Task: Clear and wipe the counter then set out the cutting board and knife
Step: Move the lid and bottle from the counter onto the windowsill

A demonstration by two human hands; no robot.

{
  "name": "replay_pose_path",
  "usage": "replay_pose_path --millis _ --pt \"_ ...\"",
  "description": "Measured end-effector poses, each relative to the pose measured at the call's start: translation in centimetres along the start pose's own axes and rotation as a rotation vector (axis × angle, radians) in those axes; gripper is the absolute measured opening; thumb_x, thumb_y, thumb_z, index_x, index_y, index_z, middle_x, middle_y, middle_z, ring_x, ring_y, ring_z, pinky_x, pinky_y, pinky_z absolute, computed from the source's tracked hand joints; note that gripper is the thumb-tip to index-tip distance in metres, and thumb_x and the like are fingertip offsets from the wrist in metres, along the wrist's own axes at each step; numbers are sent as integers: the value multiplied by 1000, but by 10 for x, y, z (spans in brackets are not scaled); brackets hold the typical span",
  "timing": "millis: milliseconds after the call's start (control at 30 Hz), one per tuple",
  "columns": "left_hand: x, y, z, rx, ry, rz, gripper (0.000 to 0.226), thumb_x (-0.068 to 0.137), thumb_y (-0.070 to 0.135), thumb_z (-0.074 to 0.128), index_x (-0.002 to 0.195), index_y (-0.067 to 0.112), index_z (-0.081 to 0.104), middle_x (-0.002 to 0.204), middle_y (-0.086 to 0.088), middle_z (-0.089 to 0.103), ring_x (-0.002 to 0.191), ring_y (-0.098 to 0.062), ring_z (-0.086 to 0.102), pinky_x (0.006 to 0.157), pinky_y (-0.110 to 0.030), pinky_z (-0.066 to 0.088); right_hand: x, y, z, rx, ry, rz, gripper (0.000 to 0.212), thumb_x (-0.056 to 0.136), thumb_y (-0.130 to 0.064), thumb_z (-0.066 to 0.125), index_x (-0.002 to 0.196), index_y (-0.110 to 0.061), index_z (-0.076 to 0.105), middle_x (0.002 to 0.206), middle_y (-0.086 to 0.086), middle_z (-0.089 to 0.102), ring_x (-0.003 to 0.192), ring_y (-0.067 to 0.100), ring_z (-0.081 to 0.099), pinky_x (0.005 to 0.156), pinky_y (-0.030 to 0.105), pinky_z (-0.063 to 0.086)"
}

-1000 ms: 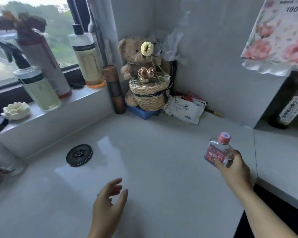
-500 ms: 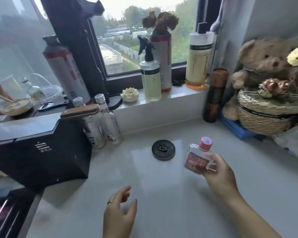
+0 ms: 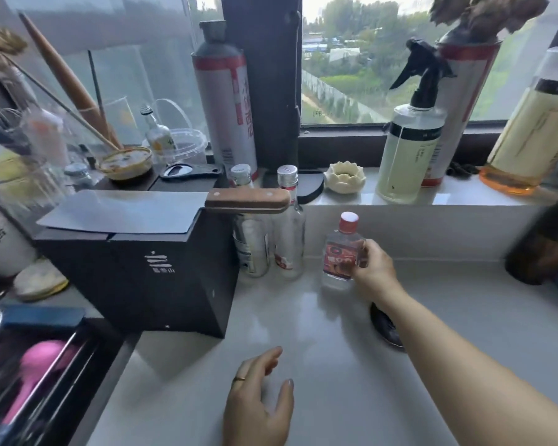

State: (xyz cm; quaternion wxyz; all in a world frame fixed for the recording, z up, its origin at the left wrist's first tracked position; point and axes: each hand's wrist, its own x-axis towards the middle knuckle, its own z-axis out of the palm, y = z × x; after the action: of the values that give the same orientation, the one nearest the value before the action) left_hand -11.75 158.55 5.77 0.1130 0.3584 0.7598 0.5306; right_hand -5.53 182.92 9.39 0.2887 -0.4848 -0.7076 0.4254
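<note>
The pale tabletop (image 3: 464,317) carries a black box (image 3: 149,278) at left; the knife (image 3: 161,209) lies flat on its lid, handle jutting out by 2 clear bottles (image 3: 287,239). The right hand (image 3: 376,268) has fingers clamped round a small red-capped bottle (image 3: 340,252), upright just beside those 2. The left hand (image 3: 258,403) hovers over the tabletop, fingers apart.

Soft window (image 3: 368,59) daylight; edges blurred (wide-angle bending too).
</note>
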Motion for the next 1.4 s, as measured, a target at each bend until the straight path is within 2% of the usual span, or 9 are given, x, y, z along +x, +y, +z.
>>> replay_pose_path --millis 233,433,533,867,967,1033,1133,1233,1400 --pt "4 -8 -1 18 44 42 50 64 -7 72 91 35 64 85 18 68 91 9 56 74 4 38 14 5 11 -65 -43 -21 27 77 4 61 100 -9 56 99 7 63 90 24 58 79 30 43" --pt "3 -9 -3 16 87 34 37 65 6 66 84 38 67 105 31 54 88 11 57 73 1 40 22 2 15 -121 -108 -50 41 76 1 64 115 -10 56 114 19 61 101 30 61 89 34 47" --pt "3 -6 -6 12 113 26 47 61 14 60 98 42 56 104 32 54 88 12 57 73 2 40 23 1 17 -111 -78 -53 40 76 4 62 114 -7 55 113 18 63 103 31 60 92 39 48" --pt "-7 -8 -12 41 42 -1 39 67 -7 68 97 18 69 85 11 65 92 8 53 73 2 38 -8 8 3 -158 60 -65 65 74 -21 74 129 -8 43 128 14 52 119 28 49 101 38 39" --pt "-13 -4 -15 34 43 16 44 66 -7 69 94 27 67 82 17 68 93 11 53 74 4 37 -29 21 -27 -301 148 -17 77 68 -34 77 132 -14 40 133 13 47 126 29 40 103 38 35" --pt "-17 -1 -14 32 55 16 50 65 -6 69 88 38 62 100 25 60 93 11 52 75 4 37 -49 38 -44 -378 106 83 91 62 -42 79 137 -19 33 138 11 41 130 30 32 106 41 31" --pt "-19 3 -6 34 25 3 42 66 -5 70 93 27 66 81 20 66 95 11 50 74 5 36 -73 63 -53 -454 4 139 104 56 -46 80 140 -20 24 142 8 36 133 29 27 109 39 26" --pt "-13 10 14 24 -20 23 44 69 -1 69 105 24 62 91 13 60 100 12 45 75 6 34 -84 74 -50 -448 28 99 105 54 -44 79 141 -19 25 142 5 36 132 26 27 108 35 26" --pt "1 23 51 29 -129 20 46 71 6 69 113 24 58 100 1 58 94 -1 55 84 -16 39 -82 73 -47 -437 124 79 101 57 -48 75 140 -21 25 141 -1 40 130 23 31 106 33 28"
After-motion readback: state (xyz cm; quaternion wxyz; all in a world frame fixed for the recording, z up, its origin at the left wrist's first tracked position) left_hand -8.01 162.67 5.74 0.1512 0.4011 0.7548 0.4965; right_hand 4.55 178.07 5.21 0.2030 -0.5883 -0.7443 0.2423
